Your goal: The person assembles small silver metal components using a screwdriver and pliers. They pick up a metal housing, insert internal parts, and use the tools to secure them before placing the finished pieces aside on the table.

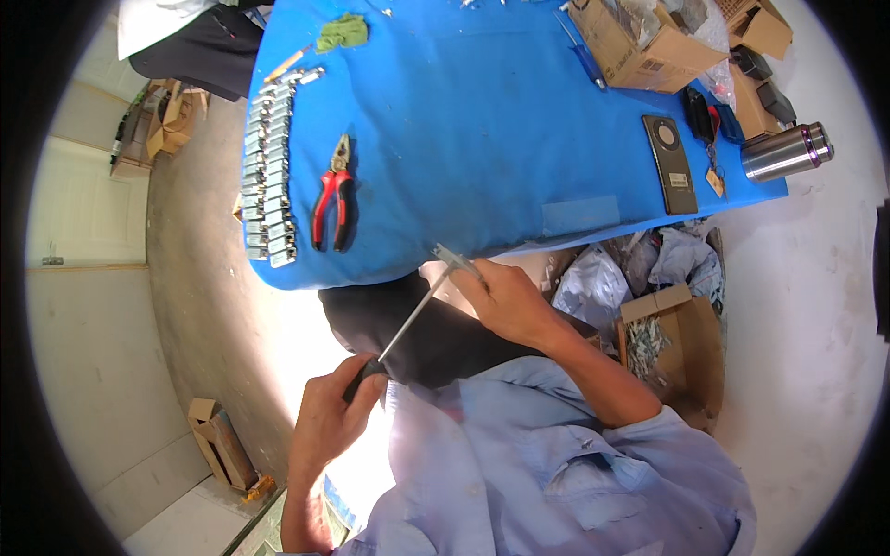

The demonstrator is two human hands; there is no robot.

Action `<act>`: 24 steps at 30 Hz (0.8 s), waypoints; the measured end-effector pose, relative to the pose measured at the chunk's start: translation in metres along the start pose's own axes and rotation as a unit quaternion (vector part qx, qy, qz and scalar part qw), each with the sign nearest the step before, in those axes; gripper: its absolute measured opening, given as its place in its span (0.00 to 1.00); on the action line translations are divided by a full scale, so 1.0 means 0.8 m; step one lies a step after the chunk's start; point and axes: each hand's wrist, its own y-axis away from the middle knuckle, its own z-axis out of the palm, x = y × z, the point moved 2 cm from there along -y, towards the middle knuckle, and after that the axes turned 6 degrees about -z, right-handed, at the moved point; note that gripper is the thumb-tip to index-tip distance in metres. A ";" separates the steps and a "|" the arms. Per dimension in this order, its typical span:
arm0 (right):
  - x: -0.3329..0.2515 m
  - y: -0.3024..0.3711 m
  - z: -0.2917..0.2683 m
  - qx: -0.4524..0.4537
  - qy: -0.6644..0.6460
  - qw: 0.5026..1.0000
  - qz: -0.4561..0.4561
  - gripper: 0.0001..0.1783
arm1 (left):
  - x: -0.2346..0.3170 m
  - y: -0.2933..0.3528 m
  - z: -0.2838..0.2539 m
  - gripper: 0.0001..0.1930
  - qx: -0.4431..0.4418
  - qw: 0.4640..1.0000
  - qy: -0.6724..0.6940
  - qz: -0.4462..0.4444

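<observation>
My left hand (336,406) is closed around the dark handle of a long thin-shafted tool (414,318); I cannot tell whether it is a file or a screwdriver. Its grey shaft slants up to the right and meets a small silver metal part (451,258). Pinched around that part is my right hand (510,298), just off the table's near edge. On the blue-covered table (445,139), red-and-black pliers (335,196) lie beside two rows of small silver metal parts (271,171).
A green cloth (342,32) and an orange-handled tool (286,65) lie at the far left. Rightward are a blue-handled screwdriver (586,65), cardboard box (640,51), phone (669,165), keys (714,176) and steel bottle (786,153). Below stands an open box (695,343). A person (199,42) is far left.
</observation>
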 end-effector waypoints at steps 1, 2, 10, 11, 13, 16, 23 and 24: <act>-0.010 0.002 -0.009 -0.005 0.006 1.000 -0.004 0.24 | 0.011 0.008 -0.004 0.18 0.009 1.000 -0.023 0.008; -0.019 0.004 -0.018 -0.010 0.011 1.000 -0.007 0.24 | 0.020 0.013 -0.007 0.17 0.028 0.999 -0.036 0.025; -0.031 -0.013 -0.036 0.020 0.014 0.993 -0.115 0.19 | 0.023 0.023 0.013 0.14 0.132 0.982 -0.053 0.124; -0.030 -0.014 -0.037 0.027 0.010 0.993 -0.118 0.19 | 0.026 0.022 0.016 0.14 0.131 0.983 -0.054 0.113; -0.028 -0.015 -0.039 0.040 0.003 0.992 -0.121 0.18 | 0.033 0.019 0.022 0.14 0.129 0.986 -0.057 0.091; -0.028 -0.018 -0.039 0.058 0.016 0.989 -0.135 0.18 | 0.019 0.010 0.033 0.14 0.137 0.985 -0.033 0.099; -0.029 -0.036 -0.055 0.040 0.047 0.991 -0.117 0.18 | 0.020 0.001 0.040 0.15 0.137 0.988 -0.009 0.070; -0.029 -0.039 -0.056 0.035 0.048 0.992 -0.113 0.19 | 0.024 0.000 0.041 0.15 0.136 0.989 -0.008 0.061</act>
